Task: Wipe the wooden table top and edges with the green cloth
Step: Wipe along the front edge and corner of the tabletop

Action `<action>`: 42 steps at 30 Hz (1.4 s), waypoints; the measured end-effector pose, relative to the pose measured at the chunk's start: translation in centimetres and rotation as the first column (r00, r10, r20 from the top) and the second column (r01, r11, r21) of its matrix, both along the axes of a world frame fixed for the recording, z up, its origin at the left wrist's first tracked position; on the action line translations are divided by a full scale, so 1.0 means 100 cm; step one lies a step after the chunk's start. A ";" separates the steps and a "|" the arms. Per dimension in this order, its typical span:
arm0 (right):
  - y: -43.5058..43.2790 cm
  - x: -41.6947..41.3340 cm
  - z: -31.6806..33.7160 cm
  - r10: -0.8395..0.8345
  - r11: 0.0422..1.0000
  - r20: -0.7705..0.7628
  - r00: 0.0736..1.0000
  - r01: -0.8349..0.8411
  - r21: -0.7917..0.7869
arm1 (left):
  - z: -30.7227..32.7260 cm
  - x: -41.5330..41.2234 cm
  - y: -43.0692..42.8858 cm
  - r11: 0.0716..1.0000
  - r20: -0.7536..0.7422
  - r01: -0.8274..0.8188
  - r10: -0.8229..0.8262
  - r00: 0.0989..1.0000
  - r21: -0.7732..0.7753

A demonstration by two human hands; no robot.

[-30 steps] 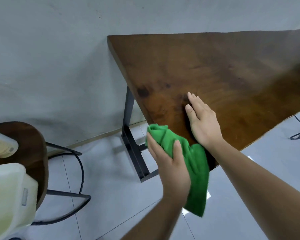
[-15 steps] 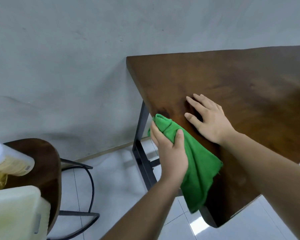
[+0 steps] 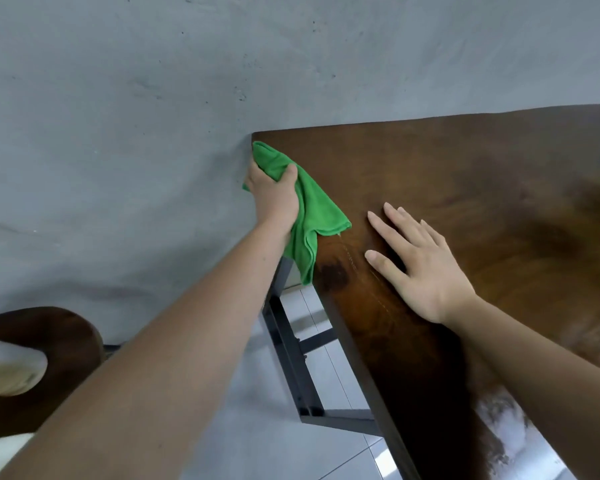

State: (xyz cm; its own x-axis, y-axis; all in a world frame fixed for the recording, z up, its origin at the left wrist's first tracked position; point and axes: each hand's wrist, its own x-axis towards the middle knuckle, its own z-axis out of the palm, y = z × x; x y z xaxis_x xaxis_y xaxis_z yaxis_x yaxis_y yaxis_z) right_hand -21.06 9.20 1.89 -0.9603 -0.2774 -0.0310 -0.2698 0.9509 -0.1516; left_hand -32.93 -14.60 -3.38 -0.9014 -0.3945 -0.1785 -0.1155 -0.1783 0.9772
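Wall (image 3: 118, 98) tight against table (image 3: 465, 174) corner; left hand (image 3: 274, 199) clamped on green cloth (image 3: 314, 216) there, right hand (image 3: 426, 268) flat, fingers apart, on tabletop.

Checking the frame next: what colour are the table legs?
Dark grey metal legs, clearest in the head view.

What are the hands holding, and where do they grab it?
The left hand grips the green cloth by its bunched upper end. The right hand holds nothing; it lies flat on the table.
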 end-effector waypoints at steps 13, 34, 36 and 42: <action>0.000 0.003 -0.004 -0.007 1.000 -0.015 1.000 0.007 -0.020 | 0.006 -0.008 -0.010 0.998 -0.011 0.042 -0.042 0.999 -0.045; 0.006 0.122 0.001 -0.229 0.943 -0.167 0.959 0.176 -0.283 | 0.019 0.240 0.102 0.447 0.110 0.223 -0.265 0.958 -0.866; 0.019 0.156 0.003 -0.259 0.926 -0.128 0.957 0.209 -0.314 | 0.020 0.260 0.113 0.392 0.123 0.219 -0.255 0.959 -0.894; 0.049 0.233 0.003 -0.257 0.931 -0.103 0.961 0.217 -0.294 | 0.022 0.302 0.139 0.305 0.137 0.191 -0.189 0.972 -0.933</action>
